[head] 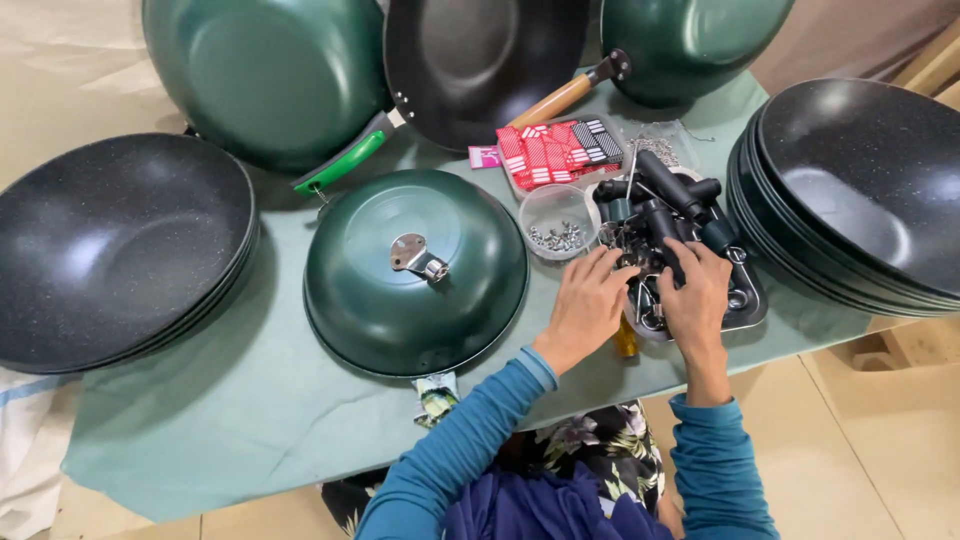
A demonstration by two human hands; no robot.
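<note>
Head view: both hands in the tray of black handles

Head camera looks down on a table draped in a pale green cloth (250,400). Largest items first: a stack of dark speckled woks (110,250) sits at the left edge, a matching stack (860,190) at the right edge. At the back lie an upturned green wok (265,75), a black wok with a green handle (475,60) and a green wok with a wooden handle (690,40). In the middle, an inverted green wok (415,270) rests dome-up, with a metal handle bracket (418,255) fixed near its crown.

Right of it, a metal tray (750,300) holds a heap of black handles (665,195). Just beside the tray stand a small clear bowl of screws (558,220) and a tray of red and white packets (555,150).

Left hand (585,305): palm down at the tray's left rim, fingers slightly spread, tips among the small parts; cannot tell whether they pinch anything. Right hand (695,295): over the tray, fingers curled down onto the handles, touching them; a closed grip cannot be confirmed. Both sleeves are blue
</note>
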